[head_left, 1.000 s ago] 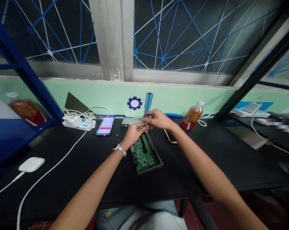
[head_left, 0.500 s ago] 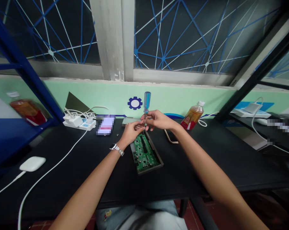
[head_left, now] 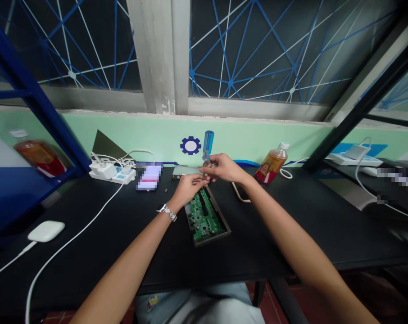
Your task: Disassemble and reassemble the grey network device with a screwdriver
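A screwdriver point(head_left: 208, 145) with a clear blue handle stands nearly upright over the far end of a green circuit board point(head_left: 206, 218) in a shallow metal frame. The fingers of my right hand point(head_left: 223, 168) are closed around it, just below the handle. My left hand point(head_left: 188, 191), with a silver watch point(head_left: 164, 209) on the wrist, is pinched together beside the screwdriver's lower end. Whatever sits between its fingertips is hidden. The far end of the board and the screwdriver's tip lie behind my hands.
A flat metal plate point(head_left: 187, 170) lies behind my hands. To the left are a phone point(head_left: 149, 176), a white power strip point(head_left: 112, 173), cables and a white charging case point(head_left: 46, 231). To the right, another phone point(head_left: 239, 193) and a drink bottle point(head_left: 272, 163). Shelf posts flank the desk.
The screwdriver's handle has tilted slightly to the right and sunk a little. My left hand has shifted slightly right, its fingers closer together. The board has stayed in place.
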`<act>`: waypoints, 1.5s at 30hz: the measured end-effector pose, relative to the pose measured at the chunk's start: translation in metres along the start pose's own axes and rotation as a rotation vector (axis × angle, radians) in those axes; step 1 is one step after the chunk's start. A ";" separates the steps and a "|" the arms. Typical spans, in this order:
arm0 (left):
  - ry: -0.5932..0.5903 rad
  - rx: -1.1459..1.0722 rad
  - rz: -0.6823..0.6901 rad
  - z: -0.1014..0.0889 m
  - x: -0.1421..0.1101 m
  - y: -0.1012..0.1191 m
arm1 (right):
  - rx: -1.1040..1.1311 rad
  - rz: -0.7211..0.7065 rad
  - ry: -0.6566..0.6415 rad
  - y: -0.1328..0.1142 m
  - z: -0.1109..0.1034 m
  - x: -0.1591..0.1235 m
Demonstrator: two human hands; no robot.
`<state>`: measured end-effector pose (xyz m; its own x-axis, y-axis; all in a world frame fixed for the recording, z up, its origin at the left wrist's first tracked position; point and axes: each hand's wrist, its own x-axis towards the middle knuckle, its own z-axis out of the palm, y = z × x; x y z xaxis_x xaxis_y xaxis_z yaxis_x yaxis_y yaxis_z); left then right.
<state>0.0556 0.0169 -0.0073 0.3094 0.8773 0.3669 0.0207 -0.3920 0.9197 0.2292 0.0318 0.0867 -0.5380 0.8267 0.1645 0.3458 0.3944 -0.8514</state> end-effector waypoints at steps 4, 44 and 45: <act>0.029 0.042 -0.003 -0.010 -0.003 0.003 | 0.050 0.009 -0.059 0.002 -0.006 0.001; 0.093 0.420 0.112 -0.026 -0.024 0.022 | 0.087 -0.133 0.201 0.011 0.007 -0.022; 0.081 0.449 0.113 -0.030 -0.029 0.024 | 0.169 -0.137 0.245 0.014 0.008 -0.027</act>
<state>0.0190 -0.0094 0.0081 0.2589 0.8337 0.4877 0.4054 -0.5521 0.7286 0.2428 0.0117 0.0668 -0.3630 0.8504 0.3807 0.1392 0.4535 -0.8803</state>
